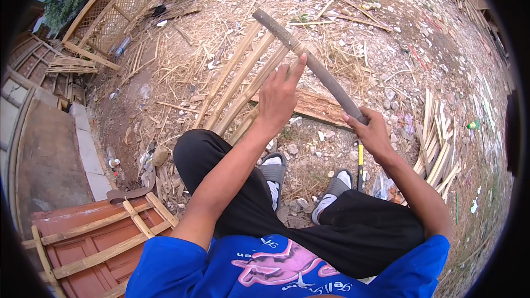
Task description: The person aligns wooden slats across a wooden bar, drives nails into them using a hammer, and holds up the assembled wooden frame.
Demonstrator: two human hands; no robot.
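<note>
A long, slightly bent grey-brown strip (331,84) slants across the middle of the view. My right hand (371,132) is closed around its lower end, thumb along its edge. My left hand (280,95) lies over a pale wooden slat (247,124), fingers bent round it and the index fingertip against the strip; its thumb is hidden. More narrow slats (234,80) fan out beside that hand, their upper ends under the strip. Behind my hands lies a rough, weathered plank (320,106).
A yellow-and-black handle (360,166) stands by my right sandal (335,190). Split wood pieces (439,138) are piled at right. A slatted reddish panel (83,240) is at lower left, a lattice frame (124,8) at upper left. Stones and straw cover the ground.
</note>
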